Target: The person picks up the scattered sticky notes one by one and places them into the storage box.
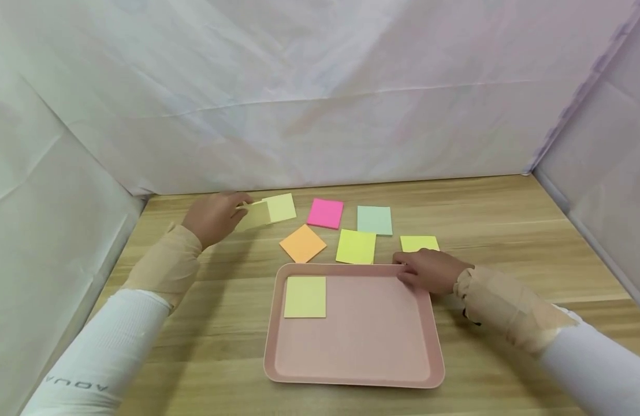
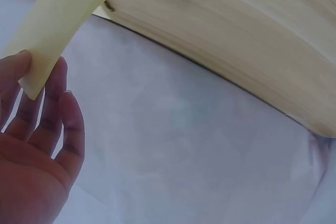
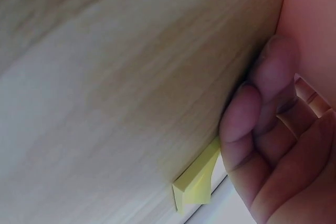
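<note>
My left hand [image 1: 213, 216] pinches a pale yellow sticky note [image 2: 58, 24] between thumb and fingers. The note hangs beside another pale yellow note [image 1: 281, 207] on the table and overlaps its left edge in the head view. At the far right corner of the pink tray [image 1: 372, 335], my right hand [image 1: 429, 270] grips the rim, fingers curled outside it. One pale yellow note [image 1: 305, 297] lies flat in the tray's far left corner. Just beyond the right hand is a bright yellow pad [image 1: 420, 242], partly hidden by it.
Behind the tray lie a pink pad [image 1: 325, 213], a mint green pad [image 1: 374, 221], an orange pad [image 1: 302, 244] set at an angle, and a yellow-green pad [image 1: 356, 247]. White cloth [image 1: 320, 133] walls off the wooden table [image 1: 486, 214] at the back and both sides.
</note>
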A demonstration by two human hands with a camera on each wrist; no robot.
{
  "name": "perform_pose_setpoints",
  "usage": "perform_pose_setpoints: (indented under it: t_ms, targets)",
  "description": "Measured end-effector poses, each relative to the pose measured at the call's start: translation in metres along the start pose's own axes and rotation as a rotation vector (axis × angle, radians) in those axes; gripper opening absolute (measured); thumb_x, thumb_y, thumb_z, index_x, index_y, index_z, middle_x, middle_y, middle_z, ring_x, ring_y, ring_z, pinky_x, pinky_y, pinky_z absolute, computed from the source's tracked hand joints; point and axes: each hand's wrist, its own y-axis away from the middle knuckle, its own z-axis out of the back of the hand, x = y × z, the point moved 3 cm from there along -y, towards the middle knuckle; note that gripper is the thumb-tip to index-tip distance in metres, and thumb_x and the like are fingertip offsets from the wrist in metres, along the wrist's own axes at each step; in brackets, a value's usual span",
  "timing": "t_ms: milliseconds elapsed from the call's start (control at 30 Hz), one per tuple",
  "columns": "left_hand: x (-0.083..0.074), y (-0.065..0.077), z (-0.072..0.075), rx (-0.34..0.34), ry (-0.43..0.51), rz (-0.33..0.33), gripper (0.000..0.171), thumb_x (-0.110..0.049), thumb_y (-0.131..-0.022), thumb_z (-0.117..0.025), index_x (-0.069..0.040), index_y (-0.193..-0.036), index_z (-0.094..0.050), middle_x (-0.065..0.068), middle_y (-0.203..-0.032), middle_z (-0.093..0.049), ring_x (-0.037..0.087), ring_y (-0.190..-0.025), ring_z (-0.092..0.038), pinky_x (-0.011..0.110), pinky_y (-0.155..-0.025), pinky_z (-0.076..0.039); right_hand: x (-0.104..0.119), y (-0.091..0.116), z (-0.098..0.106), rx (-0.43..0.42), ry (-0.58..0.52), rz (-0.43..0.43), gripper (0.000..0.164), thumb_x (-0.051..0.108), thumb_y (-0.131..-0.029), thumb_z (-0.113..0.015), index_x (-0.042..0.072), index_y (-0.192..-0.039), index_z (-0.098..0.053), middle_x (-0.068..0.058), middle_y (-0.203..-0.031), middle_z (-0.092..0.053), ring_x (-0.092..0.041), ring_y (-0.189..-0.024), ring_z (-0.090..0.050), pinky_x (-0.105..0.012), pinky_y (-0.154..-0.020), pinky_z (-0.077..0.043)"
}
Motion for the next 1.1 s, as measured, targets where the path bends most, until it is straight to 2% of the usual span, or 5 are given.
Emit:
perform_pose_setpoints:
  t_ms: [300, 533, 733, 867, 1100]
  targets:
    - [-0.043, -0.006, 0.018, -0.097, 0.027, -0.123, 0.026, -0.010, -0.085, -0.065, -0.010, -0.111, -0.065, 0.009, -0.100, -0.071, 0.023, -0.077, -0.064, 0.043, -0.066, -0.054, -0.001, -0.001, 0.001, -0.005, -0.002, -0.009, 0.004, 0.020, -0.091, -0.057, 0.019, -0.093, -0.054, 0.006, -0.061, -0.053, -0.008, -0.056, -0.047, -0.028, -0.055, -0.043]
    - [-0.077, -0.008, 0.025, -0.122, 0.043, -0.202, 0.024, -0.010, -0.086, -0.064, -0.010, -0.110, -0.066, 0.008, -0.101, -0.072, 0.022, -0.081, -0.065, 0.043, -0.071, -0.054, -0.001, 0.000, -0.001, -0.001, -0.008, 0.000, 0.004, 0.021, -0.092, -0.057, 0.017, -0.093, -0.055, 0.006, -0.063, -0.054, -0.009, -0.057, -0.048, -0.029, -0.056, -0.043]
    - [-0.105, -0.009, 0.023, -0.129, 0.062, -0.298, 0.023, -0.004, -0.085, -0.061, -0.008, -0.106, -0.068, 0.003, -0.076, -0.070, 0.013, -0.054, -0.052, 0.034, -0.055, -0.051, -0.003, 0.000, -0.004, 0.011, -0.019, -0.018, 0.004, 0.022, -0.092, -0.057, 0.019, -0.093, -0.054, 0.006, -0.062, -0.054, -0.009, -0.056, -0.048, -0.029, -0.055, -0.043]
    - [-0.123, -0.009, 0.021, -0.130, 0.082, -0.346, 0.024, 0.000, -0.083, -0.059, -0.008, -0.104, -0.068, -0.001, -0.069, -0.065, 0.012, -0.048, -0.040, 0.030, -0.048, -0.045, -0.002, 0.000, -0.005, 0.017, -0.018, -0.008, 0.004, 0.022, -0.092, -0.056, 0.019, -0.094, -0.054, 0.007, -0.065, -0.055, -0.008, -0.058, -0.048, -0.029, -0.057, -0.043]
    - [-0.147, -0.011, 0.018, -0.164, 0.087, -0.427, 0.023, 0.000, -0.081, -0.060, -0.009, -0.101, -0.066, -0.001, -0.073, -0.070, 0.010, -0.052, -0.049, 0.032, -0.054, -0.050, 0.000, -0.001, -0.002, -0.004, -0.016, -0.005, 0.003, 0.021, -0.092, -0.057, 0.019, -0.094, -0.055, 0.006, -0.066, -0.056, -0.010, -0.059, -0.049, -0.030, -0.057, -0.044]
